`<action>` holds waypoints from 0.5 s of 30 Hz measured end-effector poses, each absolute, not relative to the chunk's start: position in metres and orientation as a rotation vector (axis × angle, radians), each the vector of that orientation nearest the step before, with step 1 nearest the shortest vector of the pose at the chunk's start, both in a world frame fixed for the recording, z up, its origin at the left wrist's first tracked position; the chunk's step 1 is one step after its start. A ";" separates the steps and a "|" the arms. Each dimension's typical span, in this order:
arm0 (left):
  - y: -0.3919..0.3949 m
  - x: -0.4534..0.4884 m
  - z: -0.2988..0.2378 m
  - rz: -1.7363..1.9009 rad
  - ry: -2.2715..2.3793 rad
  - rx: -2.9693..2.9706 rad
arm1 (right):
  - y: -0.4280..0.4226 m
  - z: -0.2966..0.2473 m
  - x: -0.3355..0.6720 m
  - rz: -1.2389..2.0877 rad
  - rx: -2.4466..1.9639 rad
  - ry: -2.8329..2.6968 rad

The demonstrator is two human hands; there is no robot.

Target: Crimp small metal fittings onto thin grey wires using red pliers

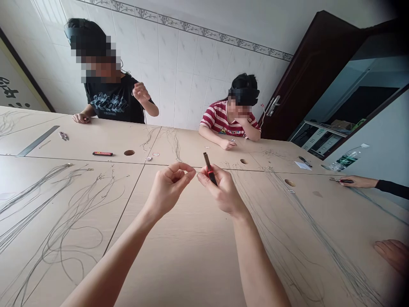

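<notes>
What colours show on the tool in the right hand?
The tool is dark with a red band; see the head view.

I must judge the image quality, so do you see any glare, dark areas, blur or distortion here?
Head view: pale glare on the wall, upper left; dark vignetting, right edge, strongest at top; door slanted, suggesting tilt or distortion; a co-worker's hand, lower right, soft; tool in the right hand fairly clear.

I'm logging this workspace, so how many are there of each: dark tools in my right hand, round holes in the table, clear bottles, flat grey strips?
Dark tool in right hand: 1
Round holes: 3
Clear bottle: 1
Flat grey strip: 1
Total: 6
</notes>
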State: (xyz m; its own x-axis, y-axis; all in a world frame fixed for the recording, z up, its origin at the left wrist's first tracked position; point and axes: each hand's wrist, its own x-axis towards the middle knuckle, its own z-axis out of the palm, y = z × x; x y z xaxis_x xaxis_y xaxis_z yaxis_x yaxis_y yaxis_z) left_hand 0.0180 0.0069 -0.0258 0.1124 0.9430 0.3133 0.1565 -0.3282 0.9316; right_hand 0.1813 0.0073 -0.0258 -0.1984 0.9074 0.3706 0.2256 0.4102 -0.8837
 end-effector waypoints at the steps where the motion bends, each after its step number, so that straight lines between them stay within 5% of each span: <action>1: 0.007 0.019 -0.026 1.291 1.097 1.622 | 0.007 -0.026 0.182 0.862 -1.005 -1.677; 15: 0.005 0.021 -0.025 1.303 1.145 1.690 | 0.006 -0.025 0.181 0.728 -1.049 -1.646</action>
